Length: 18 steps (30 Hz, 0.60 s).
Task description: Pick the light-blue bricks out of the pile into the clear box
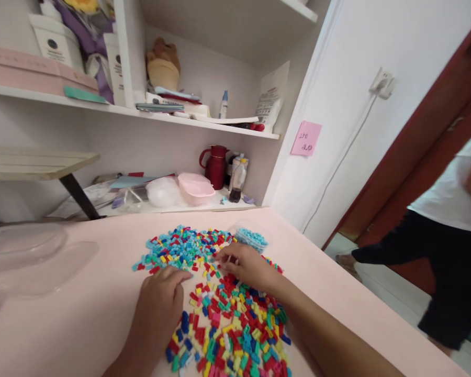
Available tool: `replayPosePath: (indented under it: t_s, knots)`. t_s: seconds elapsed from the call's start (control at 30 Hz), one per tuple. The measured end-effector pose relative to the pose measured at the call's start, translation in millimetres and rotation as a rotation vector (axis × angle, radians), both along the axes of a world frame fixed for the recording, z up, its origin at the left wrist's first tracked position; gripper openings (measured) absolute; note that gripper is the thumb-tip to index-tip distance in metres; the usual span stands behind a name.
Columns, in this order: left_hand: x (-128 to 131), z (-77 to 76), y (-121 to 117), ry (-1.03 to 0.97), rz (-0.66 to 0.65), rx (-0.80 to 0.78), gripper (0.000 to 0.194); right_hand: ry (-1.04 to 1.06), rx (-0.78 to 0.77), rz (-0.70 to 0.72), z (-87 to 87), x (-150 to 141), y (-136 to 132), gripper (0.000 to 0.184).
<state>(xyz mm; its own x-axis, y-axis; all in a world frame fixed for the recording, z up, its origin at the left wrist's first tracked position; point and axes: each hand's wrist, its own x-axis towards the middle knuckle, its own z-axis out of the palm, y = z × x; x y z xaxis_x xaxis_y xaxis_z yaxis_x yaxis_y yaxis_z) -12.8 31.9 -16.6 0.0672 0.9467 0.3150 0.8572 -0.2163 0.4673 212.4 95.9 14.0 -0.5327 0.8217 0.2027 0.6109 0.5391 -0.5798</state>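
Right hand point(245, 264) low among the bricks point(220, 303)

From the head view, the right hand curled its fingers down where two heaps met on the pink tabletop point(329, 319). The left hand point(159, 296) rested at their left side, loosely bent, index finger stretched out. Whether either hand pinched a piece I could not tell, the fingertips being small and soft.

The mostly blue heap point(176, 246) lay farther off, the multicoloured heap point(243, 327) nearer. Barely any gap parted them, so a careless drag might have mixed the two. The clear container point(240, 243) of light-blue bricks stood just beyond the right hand; a bump from the knuckles could have tipped it (a tedious spill to sort). The right forearm point(314, 309), alongside the near heap, might have swept pieces away.

On the wall, a pink note point(306, 139) bore handwriting, its top line resembling "LFO" or "250". Print on the white pouch point(272, 99) and white bottle point(58, 44) was too small to yield a brand.
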Motion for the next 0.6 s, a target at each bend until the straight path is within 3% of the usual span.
replayPosePath:
  t_s: [0.13, 0.6]
  knots:
    - [0.6, -0.6, -1.6, 0.023, -0.022, 0.007, 0.044, -0.093, 0.082, -0.013, -6.9, -10.9, -4.7, 0.037]
    - [-1.0, -0.8, 0.4, 0.011, -0.024, -0.009, 0.041, -0.087, 0.068, -0.077, -20.6, -15.2, 3.7, 0.022]
